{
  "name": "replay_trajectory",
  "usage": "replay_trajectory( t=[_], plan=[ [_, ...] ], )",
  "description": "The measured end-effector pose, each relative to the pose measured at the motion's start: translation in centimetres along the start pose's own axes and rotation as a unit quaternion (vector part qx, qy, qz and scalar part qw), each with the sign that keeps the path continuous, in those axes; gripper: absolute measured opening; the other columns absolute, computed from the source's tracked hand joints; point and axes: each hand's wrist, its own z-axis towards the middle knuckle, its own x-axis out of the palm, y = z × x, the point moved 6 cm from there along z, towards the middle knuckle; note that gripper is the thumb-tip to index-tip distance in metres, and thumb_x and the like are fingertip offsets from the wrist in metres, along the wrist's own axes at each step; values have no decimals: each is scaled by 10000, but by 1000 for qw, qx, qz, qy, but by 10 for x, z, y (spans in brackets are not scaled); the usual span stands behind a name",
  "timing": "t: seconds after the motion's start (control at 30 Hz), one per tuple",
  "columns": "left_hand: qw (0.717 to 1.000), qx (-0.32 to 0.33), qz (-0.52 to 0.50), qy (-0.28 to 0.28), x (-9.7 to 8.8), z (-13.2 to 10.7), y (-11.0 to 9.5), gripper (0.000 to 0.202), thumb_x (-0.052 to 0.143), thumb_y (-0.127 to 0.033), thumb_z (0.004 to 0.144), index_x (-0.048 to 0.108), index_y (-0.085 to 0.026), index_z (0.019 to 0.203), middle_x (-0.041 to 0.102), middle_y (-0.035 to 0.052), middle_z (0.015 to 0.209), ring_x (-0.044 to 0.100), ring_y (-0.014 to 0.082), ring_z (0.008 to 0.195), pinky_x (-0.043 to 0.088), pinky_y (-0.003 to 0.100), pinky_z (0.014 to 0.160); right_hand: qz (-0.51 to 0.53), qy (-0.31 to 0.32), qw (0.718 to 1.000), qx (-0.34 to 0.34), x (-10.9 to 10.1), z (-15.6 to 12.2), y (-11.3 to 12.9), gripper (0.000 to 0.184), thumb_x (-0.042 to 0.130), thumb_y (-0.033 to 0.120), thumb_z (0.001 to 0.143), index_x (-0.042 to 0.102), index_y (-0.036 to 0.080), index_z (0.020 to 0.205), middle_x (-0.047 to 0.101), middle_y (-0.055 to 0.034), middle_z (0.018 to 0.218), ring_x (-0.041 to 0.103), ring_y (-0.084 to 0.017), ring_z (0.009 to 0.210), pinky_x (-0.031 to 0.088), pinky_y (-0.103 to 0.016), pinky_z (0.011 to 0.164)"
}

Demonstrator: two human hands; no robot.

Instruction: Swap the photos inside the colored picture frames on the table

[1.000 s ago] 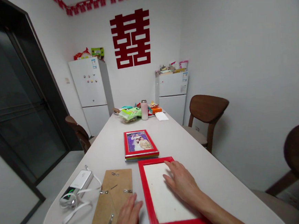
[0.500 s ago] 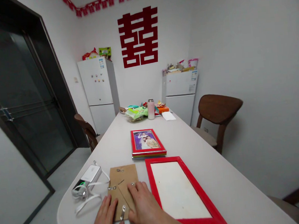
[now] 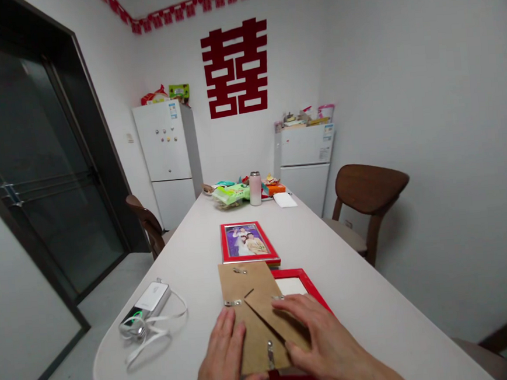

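Note:
A brown photo-frame backing board (image 3: 257, 342), with metal clips and a cut flap, is held between my two hands. My left hand (image 3: 220, 356) grips its lower left edge, thumb beneath the near corner. Along the right side, my right hand (image 3: 324, 334) holds the edge, fingers near a clip and thumb by the flap's slit. Under the board and my right hand lies a red picture frame (image 3: 314, 290) with a white panel inside; most of it is covered. Beyond the board, a red-framed photo (image 3: 249, 241) lies face up on what looks like another frame.
On the table's left (image 3: 187, 347) are a white power bank (image 3: 154, 294) and a looped white cable (image 3: 149, 339). A pink bottle (image 3: 256, 190), a green snack bag (image 3: 234, 194) and white paper (image 3: 285, 200) occupy the far end. Wooden chairs (image 3: 371, 187) flank the table.
Both hands have carried the backing board rightward and up off the table. It now overlaps the red frame, which it was beside before.

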Motion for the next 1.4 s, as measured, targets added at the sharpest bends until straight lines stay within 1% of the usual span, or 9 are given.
replay_trajectory(
  t=[0.17, 0.33, 0.5, 0.7, 0.83, 1.0, 1.13, 1.27, 1.4],
  plan=[
    [997, 23, -60, 52, 54, 7, -27, 574, 613, -268, 666, 393, -101, 1170, 443, 194, 1223, 374, 282, 1149, 422, 377, 896, -51, 14, 996, 66, -5, -22, -56, 446, 455, 159, 545, 586, 171, 971, 545, -80, 1032, 461, -204, 978, 332, -312, 893],
    [996, 29, -61, 65, 72, 12, -36, 518, 619, -225, 640, 459, -68, 1107, 485, 213, 1174, 444, 296, 1091, 454, 392, 852, -71, 23, 994, 82, -2, -26, -75, 437, 443, 161, 555, 596, 156, 965, 542, -84, 1042, 457, -209, 983, 329, -324, 893],
    [992, 3, -62, 109, 74, 15, -31, 379, 548, -206, 687, 515, -105, 1051, 509, 172, 1164, 470, 286, 1071, 449, 457, 834, -95, 23, 993, 66, 3, -24, -76, 450, 437, 140, 557, 593, 124, 979, 531, -98, 1045, 446, -211, 984, 331, -329, 891],
    [973, -77, -130, 176, 68, 25, -28, 297, 491, -200, 723, 547, -179, 1014, 550, 72, 1143, 463, 240, 1088, 371, 474, 911, -107, 14, 993, 51, 3, -26, -76, 390, 451, 136, 565, 612, 155, 921, 535, -92, 987, 450, -210, 933, 364, -332, 842],
    [962, -120, -136, 206, 64, 30, -27, 309, 504, -225, 714, 557, -162, 1012, 542, 91, 1151, 438, 257, 1108, 323, 495, 935, -113, 7, 993, 41, 8, -25, -78, 391, 460, 117, 560, 608, 163, 920, 531, -91, 981, 444, -209, 928, 368, -326, 829],
    [955, -93, -171, 224, 64, 29, -35, 546, 604, -444, 610, 529, -130, 1050, 476, 151, 1207, 386, 308, 1140, 282, 533, 938, -123, -3, 992, 18, 7, -23, -82, 315, 496, 205, 663, 594, 174, 961, 526, -94, 1014, 439, -215, 928, 354, -350, 830],
    [954, -105, -170, 224, 66, 30, -36, 435, 656, -375, 565, 580, -123, 911, 498, 160, 1182, 433, 306, 1100, 321, 496, 929, -149, -45, 987, 34, -2, -11, -97, 283, 384, 240, 784, 602, 160, 947, 545, -100, 927, 453, -197, 868, 367, -329, 791],
    [956, -105, -178, 207, 66, 31, -35, 342, 690, -326, 529, 588, -150, 804, 517, 134, 1170, 454, 295, 1080, 345, 476, 916, -197, -38, 978, 60, -2, 6, -114, 251, 404, 180, 768, 646, 178, 832, 552, -83, 811, 462, -190, 797, 375, -306, 733],
    [957, -102, -179, 203, 66, 30, -34, 324, 691, -323, 532, 593, -164, 797, 512, 116, 1181, 447, 288, 1090, 335, 473, 925, -203, -22, 977, 54, -1, 18, -118, 246, 412, 168, 768, 657, 187, 765, 553, -74, 773, 462, -183, 785, 372, -279, 711]
  ],
)
